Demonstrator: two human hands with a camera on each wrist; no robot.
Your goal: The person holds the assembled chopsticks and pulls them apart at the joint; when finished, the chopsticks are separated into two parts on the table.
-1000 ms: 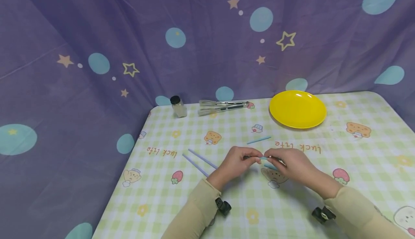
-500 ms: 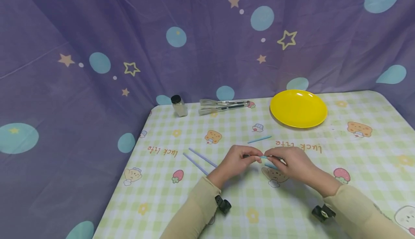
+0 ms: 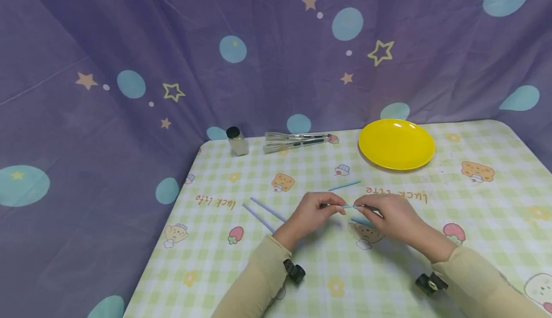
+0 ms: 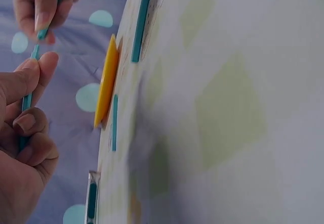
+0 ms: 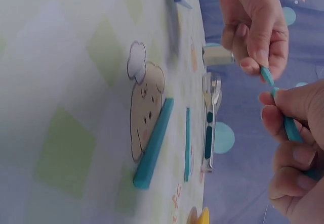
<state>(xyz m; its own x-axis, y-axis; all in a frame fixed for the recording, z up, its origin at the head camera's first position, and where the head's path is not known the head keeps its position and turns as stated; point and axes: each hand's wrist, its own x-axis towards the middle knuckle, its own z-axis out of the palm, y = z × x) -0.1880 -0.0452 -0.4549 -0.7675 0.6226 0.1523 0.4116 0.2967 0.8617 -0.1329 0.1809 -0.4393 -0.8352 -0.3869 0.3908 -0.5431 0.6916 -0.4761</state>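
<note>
Left hand [image 3: 315, 211]: you pinch the left teal piece [image 4: 26, 102] between thumb and fingers, its narrow tip pointing at the other piece.
Right hand [image 3: 390, 217]: you grip the right teal piece [image 5: 292, 129], thumb near its end, fingers curled round its length.
Facing ends: both pieces are raised off the tablecloth [image 3: 366, 279], nearly in line, with a slim gap in the left wrist view.
Step in hand: you seem to be either joining or parting a two-piece stick; I cannot tell which.
Next move: for a join, it calls for squaring the tip to the opposite end, then a gentle push or twist; pressing askew could bend the tip.
On the tablecloth: the far teal stick [image 3: 345, 185] lies beyond your hands, the near teal stick [image 5: 154, 145] by your right hand.
Lilac sticks [image 3: 258, 218]: the pair rests beside your left wrist, untouched.
</note>
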